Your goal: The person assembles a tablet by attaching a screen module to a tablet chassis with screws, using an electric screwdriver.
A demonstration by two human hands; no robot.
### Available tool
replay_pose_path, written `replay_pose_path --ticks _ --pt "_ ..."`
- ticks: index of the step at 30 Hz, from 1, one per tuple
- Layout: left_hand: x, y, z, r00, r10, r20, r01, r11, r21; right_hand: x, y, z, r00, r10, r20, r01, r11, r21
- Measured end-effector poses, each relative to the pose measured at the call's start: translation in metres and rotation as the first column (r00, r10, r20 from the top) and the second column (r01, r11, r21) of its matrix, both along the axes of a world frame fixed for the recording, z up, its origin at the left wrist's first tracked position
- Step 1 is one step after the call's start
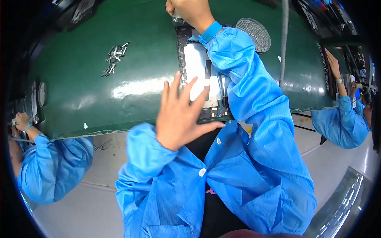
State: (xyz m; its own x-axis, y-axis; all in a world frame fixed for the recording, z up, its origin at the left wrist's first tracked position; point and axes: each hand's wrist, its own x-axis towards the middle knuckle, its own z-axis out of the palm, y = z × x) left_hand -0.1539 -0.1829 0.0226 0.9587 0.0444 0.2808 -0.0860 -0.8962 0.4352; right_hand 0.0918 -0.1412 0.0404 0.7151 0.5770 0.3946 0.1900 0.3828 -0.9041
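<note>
Currently, left hand (176, 113) spread wide, seemingly empty, over panel (194, 59) at surface's (79, 103) near edge. Right hand (192, 10) curled at grey piece (177, 17); hold cut off, cannot tell. Advisable: steady panel by its edges.

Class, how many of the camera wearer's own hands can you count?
2. The left hand is spread near the middle, overlapping the dark-framed panel in view. The right hand is beyond it, partly cut off by the top edge.

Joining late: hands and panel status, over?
Left hand open, partly over electronics panel. Right hand curled around silvery object, panel's far end. Right sleeve partly hiding panel.
</note>
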Motion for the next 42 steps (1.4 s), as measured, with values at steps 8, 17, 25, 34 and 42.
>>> replay_pose_path --ticks 8,17,25,34,42 --pt "-0.008 0.002 -0.012 0.999 -0.034 -0.039 0.039 0.991 0.131 0.033 -0.054 0.055 0.976 -0.136 0.168 0.100 0.973 0.209" --pt "0.069 0.055 -0.024 0.994 0.053 0.091 -0.077 0.957 0.279 0.061 -0.191 0.069 0.879 -0.448 0.164 0.429 0.892 0.140" --pt "0.222 0.197 -0.033 0.998 0.066 -0.005 -0.061 0.952 0.300 0.059 -0.234 0.065 0.879 -0.474 -0.050 0.475 0.863 0.173" --pt "0.344 0.193 -0.012 0.891 0.201 0.408 -0.324 0.910 0.260 0.056 -0.238 0.056 0.909 -0.411 -0.063 0.414 0.909 0.054" --pt "0.513 0.068 -0.010 0.731 0.323 -0.601 -0.415 0.910 -0.015 0.065 -0.224 0.031 0.900 -0.434 -0.030 0.435 0.900 0.022"
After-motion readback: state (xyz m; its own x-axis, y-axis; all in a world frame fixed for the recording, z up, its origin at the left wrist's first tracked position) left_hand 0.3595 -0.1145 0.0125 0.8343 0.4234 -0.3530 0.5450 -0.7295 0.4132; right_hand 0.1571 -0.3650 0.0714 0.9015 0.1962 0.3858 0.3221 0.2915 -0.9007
